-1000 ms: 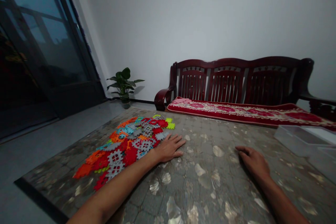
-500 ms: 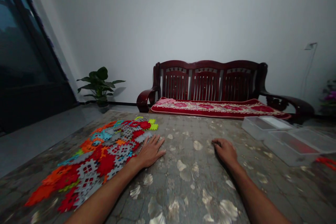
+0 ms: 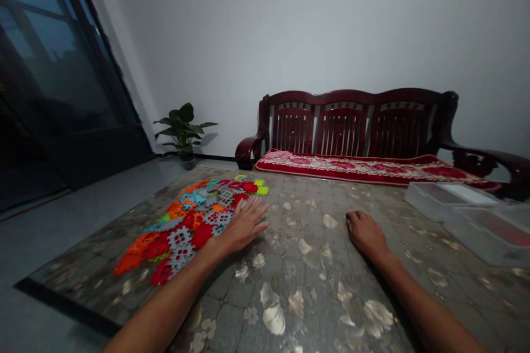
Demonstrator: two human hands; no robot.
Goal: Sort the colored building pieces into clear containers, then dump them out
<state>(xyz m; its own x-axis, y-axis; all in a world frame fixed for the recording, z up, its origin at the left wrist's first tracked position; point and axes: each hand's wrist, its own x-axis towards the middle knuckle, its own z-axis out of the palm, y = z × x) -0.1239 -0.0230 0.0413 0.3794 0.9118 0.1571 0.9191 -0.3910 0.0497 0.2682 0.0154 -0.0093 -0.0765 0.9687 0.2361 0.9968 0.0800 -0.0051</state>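
Observation:
My left hand (image 3: 243,224) lies with spread fingers at the right edge of a pile of plastic gear-edged pieces (image 3: 202,235) in red, orange, grey, blue and yellow-green. Its fingertips are by the pile's red and grey pieces, and nothing is gripped in it. Farther right, my right hand (image 3: 366,233) rests on the patterned tabletop (image 3: 306,287), its fingers curled together, with no object showing in them. Between the two hands is bare tabletop.
Two clear plastic boxes (image 3: 488,237) with reddish contents stand at the table's right. Beyond the table are a wooden bench (image 3: 343,121) with a red floral cover (image 3: 372,168) and a potted plant (image 3: 184,132). The table's corner (image 3: 28,284) shows lower left.
My view has turned left, so the pile, bench and boxes sit farther right in the picture. My left hand remains spread beside the pile, my right hand curled on the table.

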